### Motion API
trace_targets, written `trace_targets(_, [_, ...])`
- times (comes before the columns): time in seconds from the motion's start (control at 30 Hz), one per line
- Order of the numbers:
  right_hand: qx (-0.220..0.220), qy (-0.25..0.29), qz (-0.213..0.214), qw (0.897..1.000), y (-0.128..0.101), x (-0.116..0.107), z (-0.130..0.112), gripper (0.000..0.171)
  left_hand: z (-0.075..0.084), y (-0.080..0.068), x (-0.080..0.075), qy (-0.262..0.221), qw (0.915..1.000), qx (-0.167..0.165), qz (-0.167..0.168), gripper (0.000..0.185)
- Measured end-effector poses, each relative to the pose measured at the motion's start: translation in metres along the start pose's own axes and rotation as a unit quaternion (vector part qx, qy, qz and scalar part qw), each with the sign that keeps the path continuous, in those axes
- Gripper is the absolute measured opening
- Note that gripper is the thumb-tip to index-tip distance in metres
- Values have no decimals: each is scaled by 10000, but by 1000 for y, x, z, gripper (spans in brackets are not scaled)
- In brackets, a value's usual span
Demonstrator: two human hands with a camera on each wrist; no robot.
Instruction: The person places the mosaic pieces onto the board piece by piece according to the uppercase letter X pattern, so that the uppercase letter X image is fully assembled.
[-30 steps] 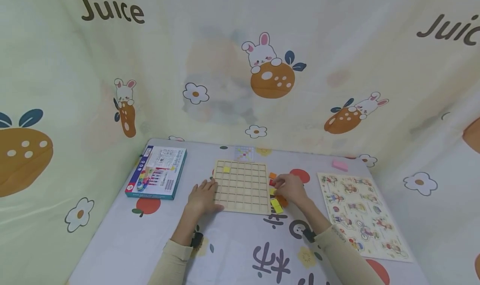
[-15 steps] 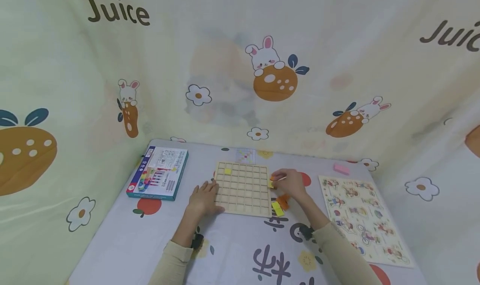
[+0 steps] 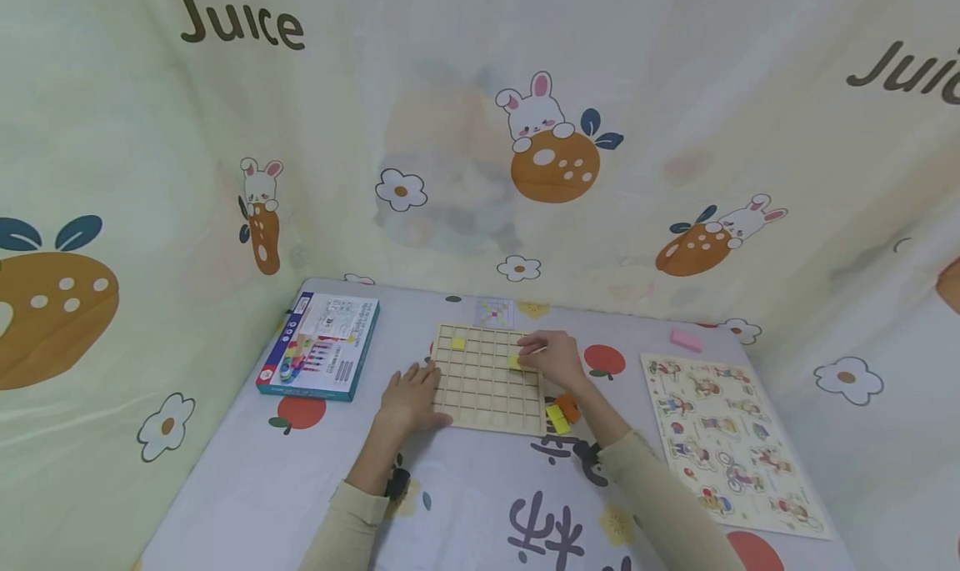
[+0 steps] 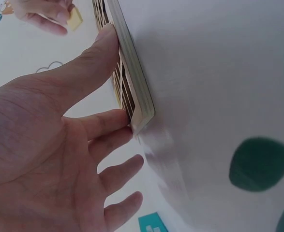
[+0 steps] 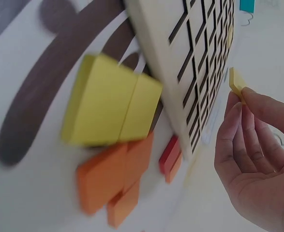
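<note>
A wooden grid board [image 3: 480, 396] lies on the table with one yellow square tile [image 3: 458, 344] in a cell near its far left corner. My left hand [image 3: 408, 400] rests at the board's near left corner, its thumb [image 4: 103, 41] and fingertips touching the edges, the fingers loosely extended. Over the board's right side, my right hand [image 3: 555, 358] pinches another yellow tile [image 5: 236, 82] between thumb and fingers, held above the cells in the right wrist view. Beside the board's right edge lie two yellow tiles [image 3: 558, 419], several orange tiles [image 5: 105, 179] and a red tile [image 5: 170, 154].
A boxed set [image 3: 318, 346] lies at the left. A small colored pattern card [image 3: 495, 311] sits behind the board. At the right are a board with printed children [image 3: 731, 438] and a pink block [image 3: 686, 340]. A printed curtain [image 3: 450, 137] hangs around the table.
My right hand has picked up a yellow tile from beside the board and moved left with it over the board's right columns. My left hand has stayed at the board's corner.
</note>
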State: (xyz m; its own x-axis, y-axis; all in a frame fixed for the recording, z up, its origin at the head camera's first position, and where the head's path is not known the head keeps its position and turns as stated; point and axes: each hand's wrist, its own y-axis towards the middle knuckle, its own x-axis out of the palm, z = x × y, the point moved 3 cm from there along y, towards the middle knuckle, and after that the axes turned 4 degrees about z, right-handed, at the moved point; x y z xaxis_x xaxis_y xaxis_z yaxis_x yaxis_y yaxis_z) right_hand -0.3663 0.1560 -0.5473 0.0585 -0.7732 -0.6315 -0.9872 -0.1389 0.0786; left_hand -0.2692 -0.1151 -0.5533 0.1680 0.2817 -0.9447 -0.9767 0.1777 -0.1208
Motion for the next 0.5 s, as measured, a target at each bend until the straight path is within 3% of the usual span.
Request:
trace_targets(0.13, [-5,220,-84,9997,4,11,-11,30,0,-2,-5,-64,9999,42,89,91])
trace_targets(0.27, [48,277,-111,9995,8,21,-17,29,-6,2,3,-59,9996,162,245,92])
trace_targets(0.5, [171,216,-95,9996,15,34,-22,28,-2,0,0,-32,9999,80,96,92])
